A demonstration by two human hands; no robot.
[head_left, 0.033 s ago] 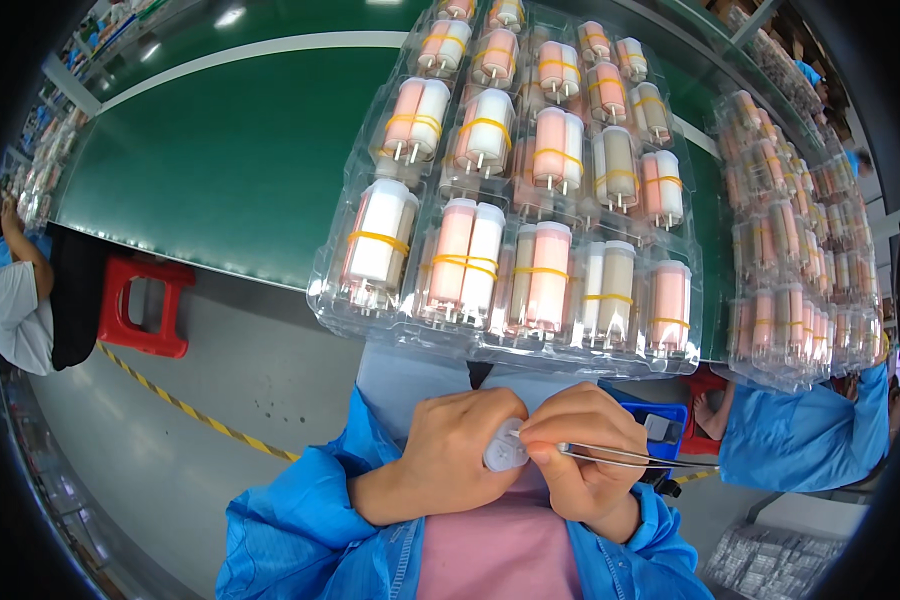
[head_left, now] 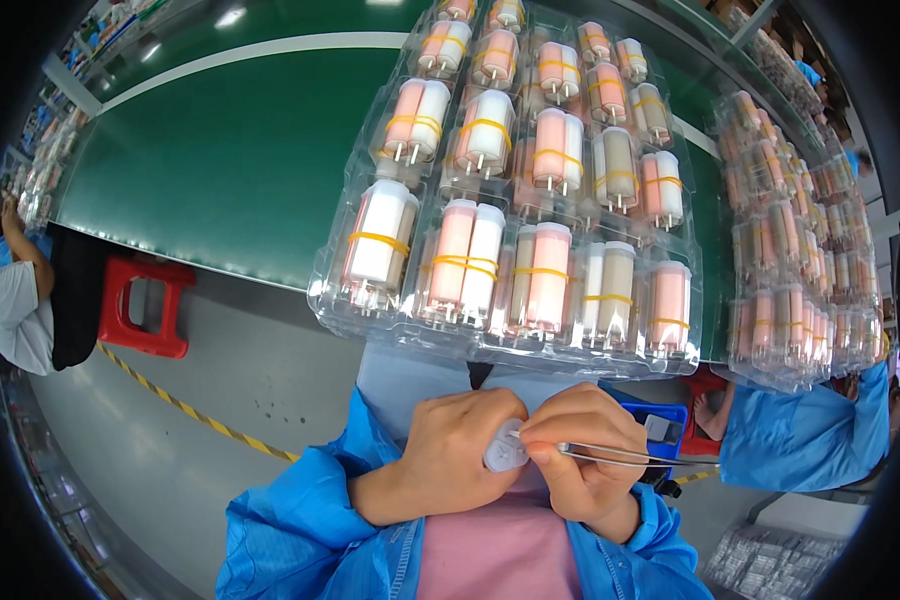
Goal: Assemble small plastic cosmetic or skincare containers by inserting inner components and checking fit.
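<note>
In front of my chest, my left hand (head_left: 455,445) is closed round a small unit whose pale grey round end (head_left: 505,450) faces up between my hands. Its body is hidden in my fist. The thumb and forefinger of my right hand (head_left: 590,455) pinch together at that end, touching it or something small on it. Also held in my right hand are metal tweezers (head_left: 635,460), sticking out to the right, away from the unit. Just beyond my hands sits a clear plastic tray (head_left: 420,335) with pink, white and grey cylinders in pairs, bound by yellow bands, metal pins showing at their near ends.
The tray rests on a green work table (head_left: 220,165). More stacked trays (head_left: 800,250) stand at the right. A blue bin (head_left: 660,425) lies right of my hands. Co-workers sit at far left and at right, one in a blue sleeve (head_left: 800,430). A red stool (head_left: 145,305) stands at left.
</note>
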